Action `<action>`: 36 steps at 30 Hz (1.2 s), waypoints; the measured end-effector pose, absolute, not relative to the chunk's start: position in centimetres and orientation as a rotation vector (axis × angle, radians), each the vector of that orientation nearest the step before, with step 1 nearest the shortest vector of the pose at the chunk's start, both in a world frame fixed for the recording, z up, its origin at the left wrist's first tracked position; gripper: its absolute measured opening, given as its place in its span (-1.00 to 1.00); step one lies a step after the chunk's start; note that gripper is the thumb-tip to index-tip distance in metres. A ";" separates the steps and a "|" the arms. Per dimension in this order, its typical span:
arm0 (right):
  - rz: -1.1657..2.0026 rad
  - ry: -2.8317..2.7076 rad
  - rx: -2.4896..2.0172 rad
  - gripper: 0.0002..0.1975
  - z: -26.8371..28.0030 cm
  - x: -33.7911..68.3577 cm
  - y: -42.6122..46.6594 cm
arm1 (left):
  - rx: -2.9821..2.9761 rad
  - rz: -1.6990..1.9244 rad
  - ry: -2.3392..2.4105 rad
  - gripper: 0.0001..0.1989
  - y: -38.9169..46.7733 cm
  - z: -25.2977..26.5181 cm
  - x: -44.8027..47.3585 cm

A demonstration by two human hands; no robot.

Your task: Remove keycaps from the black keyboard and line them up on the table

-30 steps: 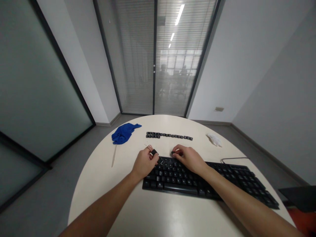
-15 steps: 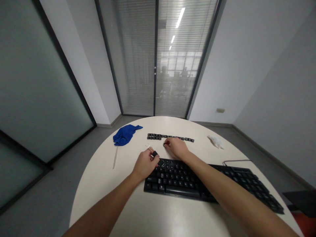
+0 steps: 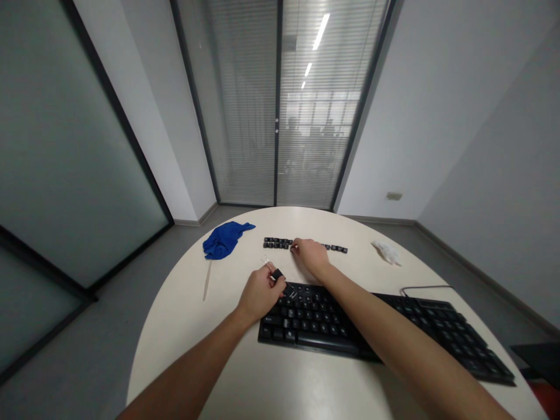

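Observation:
My left hand [image 3: 259, 289] is closed round a keycap puller [image 3: 277, 274] with thin wire ends and a black middle. It is over the upper left corner of the black keyboard [image 3: 324, 338], where some key places stand without caps. Beyond the keyboard, my right hand [image 3: 310, 254] pinches a small black keycap at the near row of loose keycaps [image 3: 275, 245]; the keycap is mostly hidden by the fingertips. My right hand and wrist cover part of the rows, and the forearm crosses above the keyboard.
A blue cloth [image 3: 224, 240] lies at the left of the round white table [image 3: 175, 326], with a thin pale stick [image 3: 207, 281] beside it. A crumpled white tissue [image 3: 385, 252] lies on the right. The keyboard's cable [image 3: 426, 287] curves near the right edge.
My right hand has moved slightly farther away, bringing the keycap up to the end of the near row. My left hand keeps its hold on the puller. The view has shifted a little.

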State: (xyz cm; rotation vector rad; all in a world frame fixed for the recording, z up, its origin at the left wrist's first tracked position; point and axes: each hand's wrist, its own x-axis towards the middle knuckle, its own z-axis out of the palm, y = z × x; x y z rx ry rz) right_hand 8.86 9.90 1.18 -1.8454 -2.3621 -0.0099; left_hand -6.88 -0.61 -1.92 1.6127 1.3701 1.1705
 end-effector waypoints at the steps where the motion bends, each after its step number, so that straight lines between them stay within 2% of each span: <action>1: -0.016 -2.362 -1.850 -0.71 1.2 8.8 9.9 | 1.613 1.172 1.370 -0.88 -0.6 -1.9 -6.9; 23: -0.057 -2.375 -1.798 -0.72 0.5 8.1 9.8 | 1.615 1.163 1.370 -0.87 -0.5 -2.1 -6.9; 36: 0.088 -2.285 -1.829 -0.66 2.6 11.4 7.6 | 1.623 1.166 1.303 -0.81 -0.8 -1.4 -6.5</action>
